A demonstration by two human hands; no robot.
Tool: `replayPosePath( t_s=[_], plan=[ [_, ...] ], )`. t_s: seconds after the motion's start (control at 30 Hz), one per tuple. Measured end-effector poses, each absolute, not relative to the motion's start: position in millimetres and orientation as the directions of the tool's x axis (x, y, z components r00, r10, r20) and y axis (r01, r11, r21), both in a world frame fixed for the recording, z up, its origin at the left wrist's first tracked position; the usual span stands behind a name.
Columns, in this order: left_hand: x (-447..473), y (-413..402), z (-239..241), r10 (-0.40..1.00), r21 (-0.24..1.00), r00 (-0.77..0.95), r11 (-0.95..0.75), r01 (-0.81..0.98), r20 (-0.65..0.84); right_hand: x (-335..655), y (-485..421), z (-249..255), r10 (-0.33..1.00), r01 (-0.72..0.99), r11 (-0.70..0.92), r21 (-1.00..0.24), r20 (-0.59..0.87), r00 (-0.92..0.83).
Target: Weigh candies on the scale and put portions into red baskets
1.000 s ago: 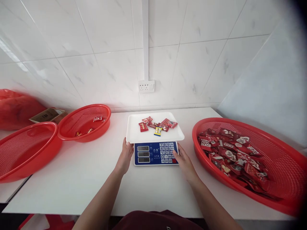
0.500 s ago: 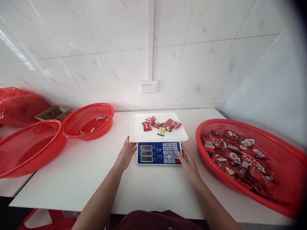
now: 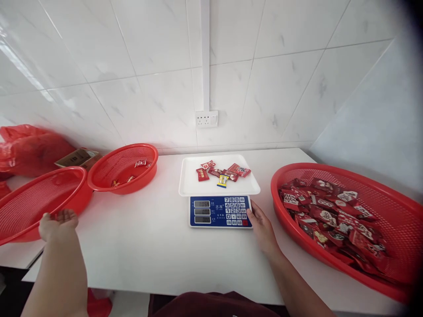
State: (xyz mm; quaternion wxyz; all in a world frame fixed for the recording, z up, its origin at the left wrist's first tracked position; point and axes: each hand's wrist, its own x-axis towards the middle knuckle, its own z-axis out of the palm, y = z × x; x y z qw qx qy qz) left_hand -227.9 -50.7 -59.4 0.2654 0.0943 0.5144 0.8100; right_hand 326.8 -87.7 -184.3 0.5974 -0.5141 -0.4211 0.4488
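Observation:
A digital scale (image 3: 216, 212) with a blue keypad panel and small displays stands at the middle of the table. On its white tray (image 3: 188, 187) lie several small wrapped snack packets (image 3: 202, 174), mostly red, plus a yellow and blue one (image 3: 223, 181). My right hand (image 3: 262, 224) rests against the scale's right side, thumb near the keypad's edge, fingers partly hidden beyond it. Out at the left, my left hand (image 3: 59, 223) is palm up with fingers loosely curled and apart, holding nothing. It is in front of the near rim of a red basket (image 3: 79, 189).
At the right, a large red basket (image 3: 333, 169) holds many red snack packets (image 3: 325, 215). A smaller red basket (image 3: 150, 152) with a few packets stands back left. Behind are a red plastic bag (image 3: 36, 149) and a cardboard box (image 3: 77, 157). A socket (image 3: 207, 119) is on the wall.
My left hand has left the scale's left side and swung left to the near red basket, turning palm up. My right hand stays at the scale. The packets on the tray have not moved.

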Motion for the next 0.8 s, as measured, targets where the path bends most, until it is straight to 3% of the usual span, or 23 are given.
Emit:
replayPosePath(
  t_s=[0.1, 0.27, 0.5, 0.63, 0.8],
  plan=[
    [-213.2, -65.3, -50.9, 0.373, 0.798, -0.877, -0.405, -0.447, -0.302, 327.8, -87.7, -185.7, 0.969, -0.107, 0.053, -0.993, 0.026, 0.245],
    [-124.1, -92.2, -54.2, 0.465, 0.734, -0.816, -0.408, -0.543, -0.345, 328.7, -87.0, -186.4, 0.97, -0.105, 0.041, -0.994, 0.014, 0.244],
    [20.9, -143.0, -86.5, 0.795, 0.728, -0.438, 0.008, -0.685, -0.42, 329.9, -88.9, -181.3, 0.969, -0.067, 0.057, -0.996, 0.039, 0.242],
    [62.1, -170.0, -110.4, 0.921, 0.794, -0.193, 0.169, -0.584, -0.337, 330.2, -90.2, -180.0, 0.974, -0.063, 0.061, -0.996, 0.046, 0.221],
    [80.2, -183.6, -146.7, 0.937, 0.844, 0.152, 0.349, -0.408, -0.314, 329.7, -90.5, -181.3, 0.973, -0.077, 0.055, -0.996, 0.036, 0.228]
  ],
)
